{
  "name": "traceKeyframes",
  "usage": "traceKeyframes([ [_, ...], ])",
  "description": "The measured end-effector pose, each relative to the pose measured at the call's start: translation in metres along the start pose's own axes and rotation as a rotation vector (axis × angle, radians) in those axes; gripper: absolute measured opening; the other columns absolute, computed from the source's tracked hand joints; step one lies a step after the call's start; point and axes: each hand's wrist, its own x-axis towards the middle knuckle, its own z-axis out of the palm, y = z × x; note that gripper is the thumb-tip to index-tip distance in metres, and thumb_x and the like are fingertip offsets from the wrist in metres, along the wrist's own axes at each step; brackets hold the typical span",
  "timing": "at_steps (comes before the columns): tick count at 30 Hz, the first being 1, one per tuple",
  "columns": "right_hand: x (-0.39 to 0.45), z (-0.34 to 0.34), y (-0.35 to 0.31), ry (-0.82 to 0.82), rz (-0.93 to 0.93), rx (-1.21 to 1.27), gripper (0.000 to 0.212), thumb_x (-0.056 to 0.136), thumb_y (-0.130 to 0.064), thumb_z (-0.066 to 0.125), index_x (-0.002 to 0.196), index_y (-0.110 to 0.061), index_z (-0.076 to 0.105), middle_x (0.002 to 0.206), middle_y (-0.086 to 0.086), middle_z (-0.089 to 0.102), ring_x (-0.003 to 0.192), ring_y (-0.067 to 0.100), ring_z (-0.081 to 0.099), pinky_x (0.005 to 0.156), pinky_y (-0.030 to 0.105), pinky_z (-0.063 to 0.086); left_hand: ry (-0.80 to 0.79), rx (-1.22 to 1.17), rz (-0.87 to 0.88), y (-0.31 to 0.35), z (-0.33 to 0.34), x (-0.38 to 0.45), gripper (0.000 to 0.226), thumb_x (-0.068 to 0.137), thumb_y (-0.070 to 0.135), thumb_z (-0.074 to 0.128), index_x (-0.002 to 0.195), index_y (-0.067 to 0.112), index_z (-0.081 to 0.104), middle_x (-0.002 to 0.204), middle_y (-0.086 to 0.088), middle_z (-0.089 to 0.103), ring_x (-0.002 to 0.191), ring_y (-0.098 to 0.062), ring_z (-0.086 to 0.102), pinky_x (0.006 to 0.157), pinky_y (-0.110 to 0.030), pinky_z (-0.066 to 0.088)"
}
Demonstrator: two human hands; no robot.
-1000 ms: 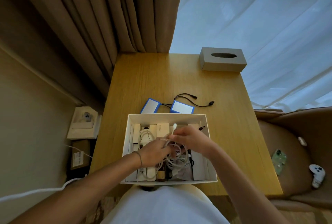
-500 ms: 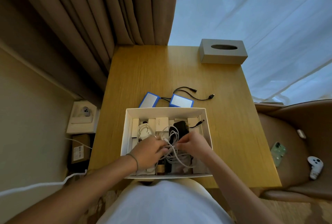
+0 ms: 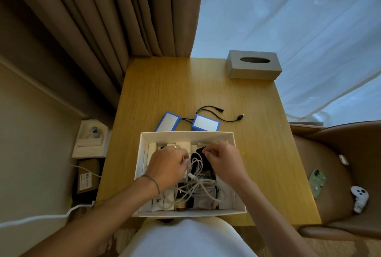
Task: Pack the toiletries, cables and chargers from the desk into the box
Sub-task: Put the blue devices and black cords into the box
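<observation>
Both hands work inside the white box (image 3: 186,135): the left hand (image 3: 167,167) pinches the tangled white cable (image 3: 195,182), the right hand (image 3: 224,163) pinches near a black charger (image 3: 203,153). The box sits at the counter (image 3: 185,91) near edge; two blue packs (image 3: 205,123) with black leads lie just behind it, bare counter beyond

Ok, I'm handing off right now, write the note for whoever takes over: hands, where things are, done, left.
Left hand: in the box, pinching the white cable.
Right hand: fingers curled over the black charger; grip unclear.
Done: small cartons, bottle and cable bundle are in the box.
Left: two blue packs with black leads lie on the desk behind the box.
</observation>
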Motion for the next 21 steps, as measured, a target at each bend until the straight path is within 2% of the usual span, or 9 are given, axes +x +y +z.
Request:
traceKeyframes([
  [3,0.020,-0.012,-0.007,0.018,0.031,0.060,0.017,0.093,-0.014,0.063,0.092,-0.022,0.078,0.079,-0.014,0.069,0.065,0.004,0.061,0.058,0.024,0.052,0.096,-0.094,-0.035,-0.006,-0.017,0.023,0.013,0.092,0.027,0.059,0.091,0.025,0.072,0.085,0.010,0.065,0.079,-0.009,0.059,0.062,-0.028,0.049],
  [5,0.034,-0.015,-0.011,0.028,0.063,0.120,0.019,0.094,-0.015,0.061,0.095,-0.023,0.078,0.079,-0.015,0.070,0.062,0.000,0.062,0.053,0.015,0.046,0.129,-0.117,-0.080,-0.012,-0.025,0.043,0.014,0.091,0.023,0.058,0.095,0.023,0.071,0.087,0.008,0.064,0.080,-0.010,0.057,0.062,-0.028,0.046],
  [7,0.048,-0.018,-0.015,0.039,0.070,0.159,0.020,0.095,-0.017,0.059,0.097,-0.023,0.079,0.085,-0.015,0.072,0.072,-0.004,0.064,0.061,0.014,0.050,0.129,-0.106,-0.153,-0.021,-0.031,0.065,0.016,0.091,0.021,0.057,0.099,0.024,0.070,0.090,0.006,0.065,0.080,-0.013,0.058,0.062,-0.028,0.045],
  [10,0.067,-0.019,-0.019,0.046,0.078,0.177,0.021,0.095,-0.018,0.059,0.099,-0.022,0.079,0.092,-0.011,0.075,0.079,0.003,0.067,0.073,0.030,0.058,0.048,-0.066,-0.273,-0.039,-0.033,0.098,0.022,0.090,0.020,0.055,0.108,0.024,0.067,0.101,0.003,0.065,0.081,-0.017,0.060,0.066,-0.030,0.051],
  [12,0.078,-0.017,-0.019,0.053,0.094,0.161,0.022,0.094,-0.019,0.058,0.098,-0.022,0.079,0.089,-0.011,0.073,0.076,0.007,0.067,0.071,0.032,0.056,-0.043,-0.010,-0.351,-0.050,-0.032,0.118,0.023,0.092,0.023,0.055,0.113,0.022,0.064,0.106,0.001,0.064,0.088,-0.018,0.062,0.073,-0.034,0.055],
  [14,0.087,-0.014,-0.018,0.039,0.107,0.160,0.021,0.094,-0.019,0.058,0.095,-0.022,0.078,0.084,-0.011,0.071,0.074,0.010,0.067,0.067,0.029,0.052,-0.143,0.052,-0.413,-0.057,-0.028,0.134,0.018,0.092,0.027,0.056,0.109,0.022,0.060,0.102,0.001,0.063,0.084,-0.018,0.062,0.072,-0.035,0.055],
  [16,0.095,-0.010,-0.016,0.021,0.120,0.182,0.020,0.095,-0.018,0.058,0.095,-0.022,0.078,0.084,-0.010,0.070,0.071,0.012,0.066,0.068,0.033,0.054,-0.228,0.106,-0.446,-0.064,-0.023,0.147,0.018,0.091,0.029,0.056,0.107,0.020,0.056,0.096,-0.001,0.061,0.081,-0.019,0.061,0.069,-0.035,0.052],
  [19,0.099,-0.004,-0.015,0.008,0.139,0.186,0.019,0.096,-0.019,0.059,0.096,-0.022,0.078,0.084,-0.012,0.068,0.058,0.009,0.060,0.061,0.030,0.053,-0.312,0.136,-0.500,-0.074,-0.011,0.163,0.040,0.087,0.036,0.062,0.121,0.019,0.050,0.103,-0.002,0.060,0.084,-0.019,0.061,0.071,-0.035,0.053],
  [21,0.096,-0.003,-0.013,0.002,0.150,0.240,0.020,0.095,-0.016,0.060,0.092,-0.025,0.077,0.085,-0.012,0.071,0.062,0.006,0.063,0.061,0.027,0.052,-0.367,0.183,-0.526,-0.077,-0.002,0.172,0.066,0.083,0.052,0.066,0.136,0.020,0.042,0.121,-0.006,0.058,0.095,-0.023,0.062,0.072,-0.036,0.053],
])
